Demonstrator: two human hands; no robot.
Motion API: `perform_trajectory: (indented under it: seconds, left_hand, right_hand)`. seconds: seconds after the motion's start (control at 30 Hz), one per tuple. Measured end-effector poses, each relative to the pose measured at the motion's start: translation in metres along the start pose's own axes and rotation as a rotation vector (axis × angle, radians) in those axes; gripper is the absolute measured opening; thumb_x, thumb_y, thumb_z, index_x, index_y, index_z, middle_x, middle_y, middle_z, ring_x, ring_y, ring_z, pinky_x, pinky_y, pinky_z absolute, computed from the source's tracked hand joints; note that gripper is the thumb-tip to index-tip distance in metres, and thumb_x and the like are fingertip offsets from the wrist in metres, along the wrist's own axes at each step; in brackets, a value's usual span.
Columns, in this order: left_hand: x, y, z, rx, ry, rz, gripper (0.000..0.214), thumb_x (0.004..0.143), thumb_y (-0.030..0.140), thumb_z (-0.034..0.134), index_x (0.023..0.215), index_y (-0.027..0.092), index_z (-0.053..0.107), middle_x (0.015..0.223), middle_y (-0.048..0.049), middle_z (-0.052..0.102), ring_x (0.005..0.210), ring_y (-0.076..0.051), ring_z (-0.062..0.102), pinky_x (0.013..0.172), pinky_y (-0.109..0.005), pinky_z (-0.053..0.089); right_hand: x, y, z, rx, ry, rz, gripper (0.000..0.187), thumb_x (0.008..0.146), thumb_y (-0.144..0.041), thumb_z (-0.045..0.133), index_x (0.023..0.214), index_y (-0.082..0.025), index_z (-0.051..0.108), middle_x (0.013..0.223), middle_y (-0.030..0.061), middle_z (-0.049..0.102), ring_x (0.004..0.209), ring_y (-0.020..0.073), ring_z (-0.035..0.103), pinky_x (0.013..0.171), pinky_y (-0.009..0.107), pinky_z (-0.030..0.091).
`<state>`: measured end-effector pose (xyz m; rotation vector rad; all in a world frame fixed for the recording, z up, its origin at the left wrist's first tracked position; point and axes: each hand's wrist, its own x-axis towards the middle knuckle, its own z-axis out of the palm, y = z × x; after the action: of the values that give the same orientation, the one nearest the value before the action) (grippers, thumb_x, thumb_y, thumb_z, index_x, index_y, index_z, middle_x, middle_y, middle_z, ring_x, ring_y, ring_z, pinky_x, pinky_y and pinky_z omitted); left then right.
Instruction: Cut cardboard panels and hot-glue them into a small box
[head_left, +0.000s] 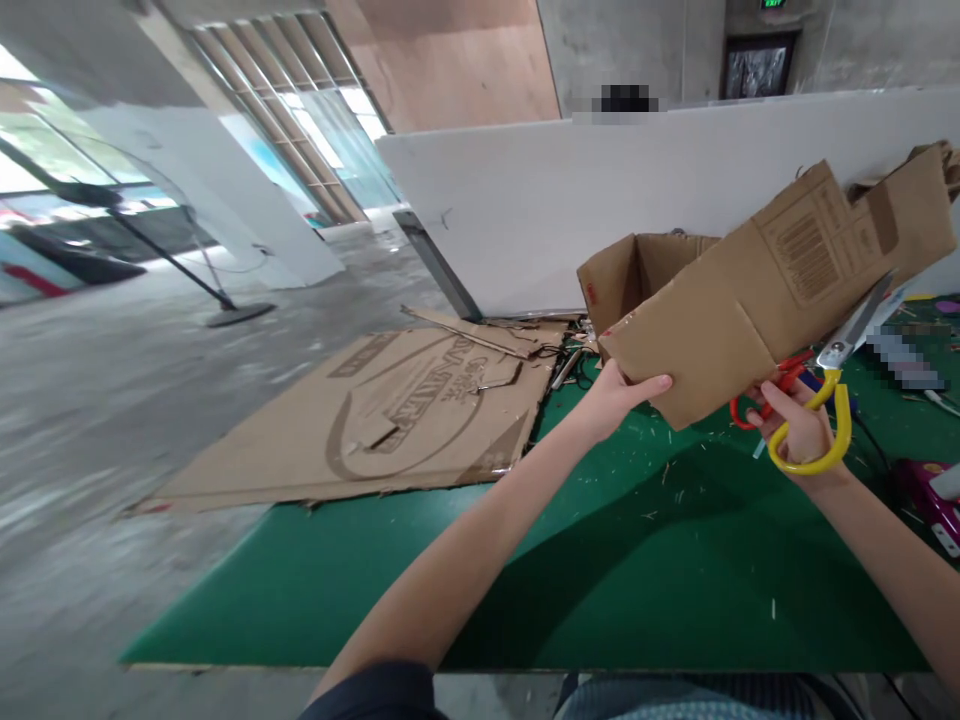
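Note:
My left hand (616, 398) pinches the lower left corner of a flat, notched piece of brown cardboard (701, 335), thumb on the near face. The piece is tilted up to the right above the table and has a printed label block on it. My right hand (801, 425) is closed around scissors (838, 350), near the cardboard's lower edge. A yellow handle loop and red handle parts show around its fingers. Whether both colours belong to one pair I cannot tell. The metal blades point up and right, beside the cardboard.
An open cardboard box (611, 285) stands behind the held piece. A large printed cardboard sheet (442, 400) lies at the left of the green table (600, 590), overhanging its edge. Scraps and wires lie at the back. A purple device (930, 510) sits at right; a white partition (510, 220) stands behind.

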<state>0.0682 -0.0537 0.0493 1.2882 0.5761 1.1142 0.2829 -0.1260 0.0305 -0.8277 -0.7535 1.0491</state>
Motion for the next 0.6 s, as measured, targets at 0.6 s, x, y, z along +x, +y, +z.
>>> perform_trajectory:
  seconds: [0.6]
  left_hand:
    - [-0.004, 0.092, -0.040, -0.043, -0.398, -0.095, 0.112, 0.035, 0.083, 0.074, 0.135, 0.034, 0.055, 0.123, -0.0149, 0.067, 0.110, -0.040, 0.065, 0.074, -0.048, 0.060]
  right_hand:
    - [0.005, 0.013, -0.009, -0.267, -0.056, -0.050, 0.028, 0.072, -0.042, 0.070, 0.089, -0.024, 0.057, 0.074, -0.0008, 0.058, 0.057, 0.0147, 0.055, 0.046, 0.029, 0.046]
